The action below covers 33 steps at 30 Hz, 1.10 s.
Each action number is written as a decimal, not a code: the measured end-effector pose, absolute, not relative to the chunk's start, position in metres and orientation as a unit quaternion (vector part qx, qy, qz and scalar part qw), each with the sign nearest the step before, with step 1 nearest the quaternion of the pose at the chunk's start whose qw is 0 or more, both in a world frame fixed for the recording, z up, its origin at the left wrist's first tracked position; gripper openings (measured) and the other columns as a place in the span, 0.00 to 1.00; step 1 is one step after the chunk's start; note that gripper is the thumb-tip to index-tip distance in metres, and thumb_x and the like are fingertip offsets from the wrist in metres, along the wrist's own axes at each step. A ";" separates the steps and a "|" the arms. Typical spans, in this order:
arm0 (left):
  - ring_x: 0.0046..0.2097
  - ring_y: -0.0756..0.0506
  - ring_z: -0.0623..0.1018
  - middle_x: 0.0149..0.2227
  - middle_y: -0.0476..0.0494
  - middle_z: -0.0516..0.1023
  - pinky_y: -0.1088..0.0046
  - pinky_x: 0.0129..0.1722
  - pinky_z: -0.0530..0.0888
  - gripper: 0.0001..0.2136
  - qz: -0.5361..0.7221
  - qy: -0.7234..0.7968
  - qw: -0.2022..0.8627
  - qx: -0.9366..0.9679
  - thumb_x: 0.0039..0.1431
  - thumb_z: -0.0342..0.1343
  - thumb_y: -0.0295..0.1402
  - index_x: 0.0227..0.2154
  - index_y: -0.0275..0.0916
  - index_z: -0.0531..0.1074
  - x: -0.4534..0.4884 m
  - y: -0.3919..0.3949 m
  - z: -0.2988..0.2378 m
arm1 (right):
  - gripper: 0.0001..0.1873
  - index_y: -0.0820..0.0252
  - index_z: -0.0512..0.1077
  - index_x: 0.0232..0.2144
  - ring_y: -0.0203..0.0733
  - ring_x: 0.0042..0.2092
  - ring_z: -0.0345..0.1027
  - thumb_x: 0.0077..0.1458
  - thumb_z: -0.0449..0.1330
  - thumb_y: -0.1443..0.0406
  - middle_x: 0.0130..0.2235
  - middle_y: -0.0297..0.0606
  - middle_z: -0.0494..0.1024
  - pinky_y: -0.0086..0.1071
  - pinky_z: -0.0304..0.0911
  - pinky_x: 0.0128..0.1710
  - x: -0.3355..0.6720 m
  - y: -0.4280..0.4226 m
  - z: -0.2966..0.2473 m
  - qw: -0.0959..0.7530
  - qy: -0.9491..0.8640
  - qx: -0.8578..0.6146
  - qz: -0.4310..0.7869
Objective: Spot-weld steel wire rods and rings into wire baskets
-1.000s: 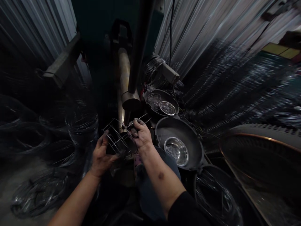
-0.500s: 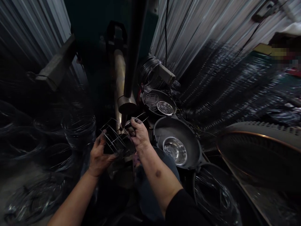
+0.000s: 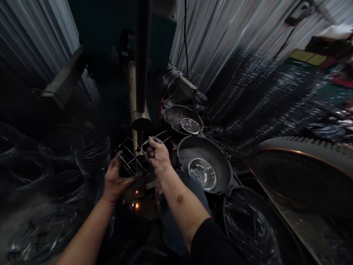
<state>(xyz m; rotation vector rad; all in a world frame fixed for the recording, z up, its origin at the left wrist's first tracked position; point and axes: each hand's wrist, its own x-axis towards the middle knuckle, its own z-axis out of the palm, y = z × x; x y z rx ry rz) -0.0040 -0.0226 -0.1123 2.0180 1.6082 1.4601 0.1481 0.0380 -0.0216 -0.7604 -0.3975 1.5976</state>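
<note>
A wire frame (image 3: pixel 131 161) of thin metal rods is held under the upper arm of what looks like a spot welder (image 3: pixel 140 118). My left hand (image 3: pixel 115 183) grips its left side, thumb on top and fingers below. On the other side my right hand (image 3: pixel 159 155) pinches thin metal rods (image 3: pixel 162 136) that stick out past its fingertips. Whether these rods are part of the frame, I cannot tell. Between the hands, the dark electrode tip (image 3: pixel 139 141) comes down close to the frame; contact is hard to see. Small orange sparks (image 3: pixel 137 205) glow below the hands.
A dark pan (image 3: pixel 220 162) with a shiny metal bowl (image 3: pixel 202 173) stands at right. Behind it, another pan (image 3: pixel 168 107) holds a dish and round wire pieces. Wire coils (image 3: pixel 248 228) lie lower right; more wire bundles (image 3: pixel 91 151) stand left. A copper-edged round fan-like guard (image 3: pixel 300 152) is far right.
Orange sparks have appeared below my hands. The whole view has shifted slightly, so the machine and pans sit further left. Both hands keep their grip.
</note>
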 end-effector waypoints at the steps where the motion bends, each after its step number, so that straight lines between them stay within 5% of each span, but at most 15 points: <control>1: 0.55 0.35 0.72 0.56 0.33 0.68 0.56 0.54 0.71 0.43 0.487 0.543 0.087 0.678 0.45 0.63 0.54 0.61 0.37 0.59 -0.004 -0.022 -0.112 | 0.14 0.60 0.63 0.23 0.25 0.13 0.47 0.45 0.67 0.69 0.15 0.21 0.64 0.21 0.51 0.13 0.148 0.037 -0.022 0.621 -0.168 -0.328 0.692; 7: 0.55 0.35 0.72 0.55 0.32 0.69 0.56 0.55 0.71 0.45 0.480 0.551 0.073 0.679 0.45 0.63 0.55 0.62 0.36 0.58 -0.003 -0.022 -0.109 | 0.11 0.61 0.65 0.25 0.31 0.20 0.64 0.46 0.67 0.68 0.21 0.29 0.73 0.22 0.58 0.17 0.165 0.026 -0.025 0.623 -0.186 -0.379 0.659; 33: 0.55 0.35 0.72 0.56 0.32 0.68 0.54 0.55 0.71 0.43 0.518 0.560 0.118 0.636 0.42 0.66 0.51 0.60 0.38 0.60 -0.002 -0.024 -0.110 | 0.17 0.58 0.60 0.27 0.28 0.14 0.58 0.50 0.68 0.63 0.18 0.22 0.68 0.21 0.52 0.13 0.145 0.027 -0.014 0.650 -0.215 -0.365 0.631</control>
